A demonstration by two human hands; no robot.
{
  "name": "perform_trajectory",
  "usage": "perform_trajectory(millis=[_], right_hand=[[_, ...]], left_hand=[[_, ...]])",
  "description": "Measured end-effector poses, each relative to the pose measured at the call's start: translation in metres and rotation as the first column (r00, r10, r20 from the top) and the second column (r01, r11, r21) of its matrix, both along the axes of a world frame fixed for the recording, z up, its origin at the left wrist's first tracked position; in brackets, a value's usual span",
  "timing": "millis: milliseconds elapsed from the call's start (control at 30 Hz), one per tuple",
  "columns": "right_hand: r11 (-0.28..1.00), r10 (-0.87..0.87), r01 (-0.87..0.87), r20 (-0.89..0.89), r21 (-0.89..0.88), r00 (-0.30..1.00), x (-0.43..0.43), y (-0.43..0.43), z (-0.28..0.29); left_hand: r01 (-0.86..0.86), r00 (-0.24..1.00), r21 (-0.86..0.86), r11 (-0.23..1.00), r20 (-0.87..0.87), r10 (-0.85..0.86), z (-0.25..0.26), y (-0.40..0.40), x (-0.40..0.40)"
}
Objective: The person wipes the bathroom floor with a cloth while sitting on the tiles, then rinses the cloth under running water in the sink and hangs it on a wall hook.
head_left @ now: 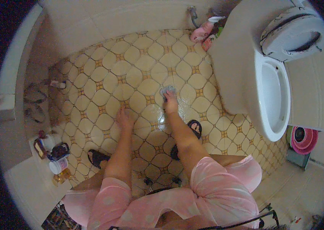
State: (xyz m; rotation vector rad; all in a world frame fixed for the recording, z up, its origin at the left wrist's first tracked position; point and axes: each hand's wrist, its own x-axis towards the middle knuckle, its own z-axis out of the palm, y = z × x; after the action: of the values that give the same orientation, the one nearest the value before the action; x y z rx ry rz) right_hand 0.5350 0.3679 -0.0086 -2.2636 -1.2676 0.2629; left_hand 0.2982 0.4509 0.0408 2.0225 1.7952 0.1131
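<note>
In my right hand [170, 103] is a grey scrubbing pad or cloth [167, 90], pressed against the patterned tile floor [149, 86]. Wet, shiny tiles lie just below that hand. My left hand [125, 117] is lower and to the left, over the floor, with no object visible in it; its fingers are blurred and their pose is unclear. Black sandals [195, 128] are on my feet, on either side of my arms.
At the right stand a white toilet bowl [274, 100] and pink basins [304, 140]. Pink bottles [201, 34] sit in the far corner by the wall. To the left are a white tub [58, 166], other containers and a small bottle [58, 84] on the floor.
</note>
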Motion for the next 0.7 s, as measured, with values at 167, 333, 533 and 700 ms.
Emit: perform_trajectory(millis=[167,333,533,700], right_hand=[[0.904,-0.369,0.421,-0.352,0.079,0.86,0.029,-0.008,0.022],[0.223,-0.343,0.972,-0.928,0.074,0.149,0.106,-0.048,0.003],[0.361,-0.895,0.899,-0.181,0.247,0.409,0.111,-0.055,-0.032],[0.573,-0.782,0.813,0.231,-0.102,0.579,0.096,-0.011,-0.021]], left_hand=[[-0.002,1.0,-0.007,1.0,-0.011,0.002,-0.011,0.019,-0.011],[0.037,0.992,-0.002,0.999,0.118,-0.036,-0.04,0.04,-0.017],[-0.084,0.996,0.014,0.996,-0.001,0.084,-0.013,0.052,-0.012],[-0.057,0.998,-0.021,0.998,0.029,0.058,0.002,0.095,-0.019]])
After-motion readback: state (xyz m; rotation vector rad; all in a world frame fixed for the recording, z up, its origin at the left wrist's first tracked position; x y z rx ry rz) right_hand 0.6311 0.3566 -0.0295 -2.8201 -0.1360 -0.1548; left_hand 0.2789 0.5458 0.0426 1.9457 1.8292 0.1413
